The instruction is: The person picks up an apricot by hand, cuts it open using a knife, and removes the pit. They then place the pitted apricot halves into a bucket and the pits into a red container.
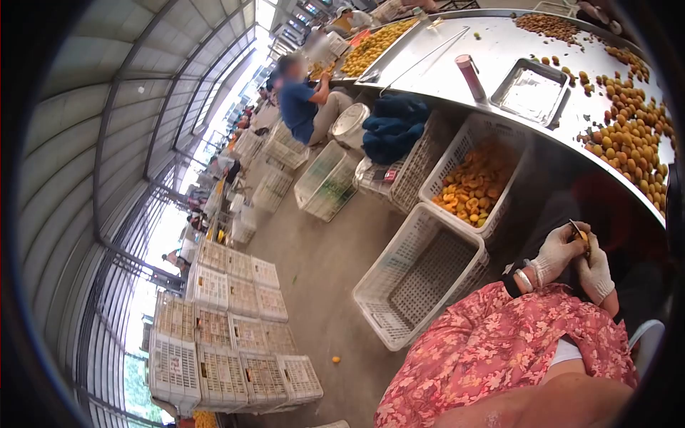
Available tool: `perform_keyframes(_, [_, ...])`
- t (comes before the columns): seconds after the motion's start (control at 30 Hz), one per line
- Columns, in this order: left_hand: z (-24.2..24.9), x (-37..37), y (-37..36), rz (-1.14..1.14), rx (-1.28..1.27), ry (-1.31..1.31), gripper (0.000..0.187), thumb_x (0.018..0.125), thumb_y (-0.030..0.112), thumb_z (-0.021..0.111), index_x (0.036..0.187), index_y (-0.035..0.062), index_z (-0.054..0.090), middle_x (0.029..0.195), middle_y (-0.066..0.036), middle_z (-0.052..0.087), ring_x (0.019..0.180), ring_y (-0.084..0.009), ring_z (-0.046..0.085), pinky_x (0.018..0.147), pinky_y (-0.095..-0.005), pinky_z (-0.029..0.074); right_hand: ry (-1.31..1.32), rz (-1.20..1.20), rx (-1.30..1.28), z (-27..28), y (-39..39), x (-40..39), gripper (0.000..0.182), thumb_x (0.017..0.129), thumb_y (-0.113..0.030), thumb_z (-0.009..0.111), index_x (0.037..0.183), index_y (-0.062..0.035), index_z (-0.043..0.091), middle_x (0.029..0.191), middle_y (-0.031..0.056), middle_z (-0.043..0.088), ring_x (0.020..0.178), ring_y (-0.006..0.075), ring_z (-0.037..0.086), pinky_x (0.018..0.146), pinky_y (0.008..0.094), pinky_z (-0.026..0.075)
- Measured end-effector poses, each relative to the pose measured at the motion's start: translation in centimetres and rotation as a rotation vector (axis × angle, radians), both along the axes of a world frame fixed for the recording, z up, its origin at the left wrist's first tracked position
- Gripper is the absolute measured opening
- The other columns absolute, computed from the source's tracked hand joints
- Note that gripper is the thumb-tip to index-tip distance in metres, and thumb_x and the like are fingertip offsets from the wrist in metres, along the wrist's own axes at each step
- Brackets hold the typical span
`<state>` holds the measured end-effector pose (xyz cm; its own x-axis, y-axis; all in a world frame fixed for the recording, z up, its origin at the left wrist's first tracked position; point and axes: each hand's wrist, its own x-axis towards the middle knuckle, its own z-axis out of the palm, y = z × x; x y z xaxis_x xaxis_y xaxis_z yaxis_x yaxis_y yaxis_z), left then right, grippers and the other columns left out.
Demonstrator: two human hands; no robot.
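Note:
My left hand [559, 255], in a whitish knit glove with a bracelet at the wrist, is closed at the fingers. A thin, dark blade [574, 229], seemingly a small knife, sticks out at its fingertips. My right hand [595, 269], gloved too, is closed round an apricot [586, 240] that shows orange between both hands. The hands meet in front of my floral top, below the metal table edge. Nearest to them on the left stand a crate of split apricots [471, 187] and a grey plastic crate [371, 292] with a bare bottom.
Whole apricots [631, 143] lie heaped on the metal table [435, 53], beside a metal tray [529, 93] and a pink bottle [470, 77]. Stacked crates [239, 321] stand on the floor at left. A person in a blue shirt [300, 107] sits further along the table.

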<state>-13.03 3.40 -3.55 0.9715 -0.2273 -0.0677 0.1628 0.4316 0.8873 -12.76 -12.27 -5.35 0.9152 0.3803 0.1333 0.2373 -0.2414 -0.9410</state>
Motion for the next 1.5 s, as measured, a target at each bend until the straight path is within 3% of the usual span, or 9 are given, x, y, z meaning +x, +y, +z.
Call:
perform_keyframes(0.13, [0.1, -0.1, 0.2, -0.042, -0.021, 0.06, 0.035, 0.085, 0.0, 0.061, 0.12, 0.0029, 0.059, 0.107, -0.004, 0.063, 0.098, -0.0132, 0.059, 0.092, -0.0268, 0.048, -0.101, -0.021, 0.091, -1.6, 0.5, 0.1, 0.045, 0.089, -0.001, 0.052, 0.133, 0.0001, 0.045, 0.089, 0.0189, 0.067, 0.084, 0.0261, 0.069, 0.071, 0.0326, 0.052])
perform_keyframes(0.23, [-0.7, 0.1, 0.1, -0.043, -0.029, 0.043, 0.037, 0.083, 0.0, 0.06, 0.12, 0.003, 0.059, 0.108, -0.004, 0.062, 0.1, -0.0133, 0.058, 0.093, -0.0272, 0.046, -0.119, -0.047, 0.119, -1.8, 0.5, 0.0, 0.045, 0.089, -0.002, 0.053, 0.133, 0.0009, 0.044, 0.087, 0.0218, 0.066, 0.083, 0.0311, 0.07, 0.069, 0.0353, 0.052])
perform_keyframes(0.3, [-0.9, 0.2, 0.1, -0.027, -0.017, 0.034, 0.037, 0.083, 0.0, 0.06, 0.12, 0.0031, 0.059, 0.108, -0.004, 0.062, 0.101, -0.0134, 0.058, 0.094, -0.0273, 0.046, -0.075, -0.078, -0.052, -1.4, 0.5, -0.3, 0.045, 0.089, -0.002, 0.053, 0.133, 0.0013, 0.044, 0.089, 0.025, 0.066, 0.087, 0.0377, 0.07, 0.07, 0.0373, 0.053])
perform_keyframes(0.4, [-0.6, 0.1, 0.2, -0.047, 0.014, 0.046, 0.038, 0.082, 0.0, 0.059, 0.121, 0.0034, 0.059, 0.109, -0.004, 0.061, 0.102, -0.0136, 0.057, 0.096, -0.0279, 0.044, -0.119, -0.094, -0.087, -1.8, 0.4, -0.4, 0.046, 0.088, -0.001, 0.053, 0.133, 0.0011, 0.043, 0.089, 0.0267, 0.066, 0.088, 0.0415, 0.067, 0.069, 0.0391, 0.053])
perform_keyframes(0.63, [-1.2, -0.1, 0.0, -0.032, -0.044, 0.034, 0.035, 0.09, 0.01, 0.063, 0.123, 0.0024, 0.057, 0.112, -0.004, 0.061, 0.106, -0.0131, 0.057, 0.098, -0.0278, 0.044, -0.231, -0.1, 0.005, -2.7, 0.2, 0.2, 0.049, 0.087, -0.002, 0.056, 0.134, 0.0012, 0.042, 0.088, 0.0265, 0.066, 0.084, 0.0429, 0.067, 0.068, 0.0414, 0.053])
perform_keyframes(0.87, [-4.7, 0.9, -0.5, -0.023, -0.25, 0.09, 0.035, 0.1, 0.023, 0.056, 0.129, 0.0038, 0.055, 0.118, -0.003, 0.061, 0.111, -0.0122, 0.055, 0.101, -0.0272, 0.042, -0.283, -0.214, -0.268, -3.0, 0.3, 0.4, 0.049, 0.086, -0.003, 0.058, 0.133, -0.0005, 0.043, 0.079, 0.0247, 0.064, 0.074, 0.0439, 0.065, 0.06, 0.0457, 0.051])
perform_keyframes(1.07, [-2.8, 0.5, -0.8, 0.008, -0.063, 0.002, 0.034, 0.099, 0.031, 0.059, 0.12, 0.0046, 0.057, 0.111, -0.001, 0.061, 0.106, -0.0109, 0.055, 0.098, -0.0268, 0.043, -0.341, -0.203, -0.244, -2.2, 0.2, 0.1, 0.048, 0.086, -0.002, 0.057, 0.132, -0.0001, 0.044, 0.08, 0.0249, 0.064, 0.074, 0.0433, 0.065, 0.06, 0.0447, 0.051])
perform_keyframes(1.33, [-4.0, 0.7, -1.4, 0.028, -0.074, 0.073, 0.028, 0.098, 0.028, 0.061, 0.114, 0.0046, 0.057, 0.105, -0.001, 0.06, 0.102, -0.0104, 0.055, 0.096, -0.0267, 0.044, -0.377, -0.208, -0.059, -3.5, 0.3, 0.6, 0.047, 0.084, -0.001, 0.056, 0.13, -0.001, 0.046, 0.087, 0.025, 0.065, 0.079, 0.0423, 0.066, 0.064, 0.0433, 0.052])
perform_keyframes(1.5, [-2.0, 0.5, -1.1, -0.011, 0.012, -0.086, 0.03, 0.097, 0.02, 0.062, 0.122, 0.0048, 0.054, 0.11, -0.002, 0.058, 0.107, -0.0114, 0.054, 0.098, -0.0256, 0.042, -0.21, -0.193, -0.301, -0.8, -0.5, 0.4, 0.047, 0.083, -0.007, 0.059, 0.128, -0.0018, 0.046, 0.079, 0.0231, 0.065, 0.074, 0.0428, 0.065, 0.061, 0.0458, 0.051])
